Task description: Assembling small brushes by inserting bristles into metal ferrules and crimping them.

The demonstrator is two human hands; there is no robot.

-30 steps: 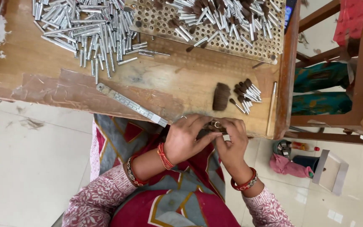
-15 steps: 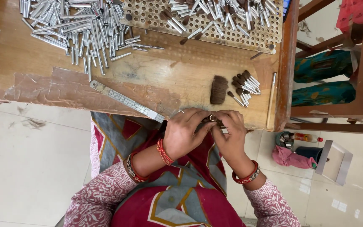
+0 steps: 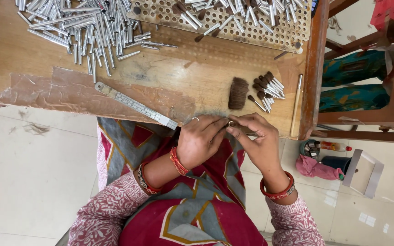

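While a fluffy brown bristle tuft (image 3: pixel 238 93) lies on worn wood, left hand (image 3: pixel 200 140) and right hand (image 3: pixel 257 142) pinch something small, unclear.

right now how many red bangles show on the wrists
2: one red bangle on the left wrist, beside the left hand, and one on the right wrist, below the right hand. Sleeves may hide others.

Table (image 3: pixel 197 77): worn matt wood, scuffed, patched with brown tape. Tubes (image 3: pixel 83 27): bright shiny metal. Ruler (image 3: pixel 135 105): dull metal. Tray (image 3: pixel 233 34): perforated board. Bristle tuft (image 3: pixel 238 93): soft dark hair. Floor (image 3: pixel 28 177): glossy pale tile. Bangles (image 3: pixel 277 191): glossy red.
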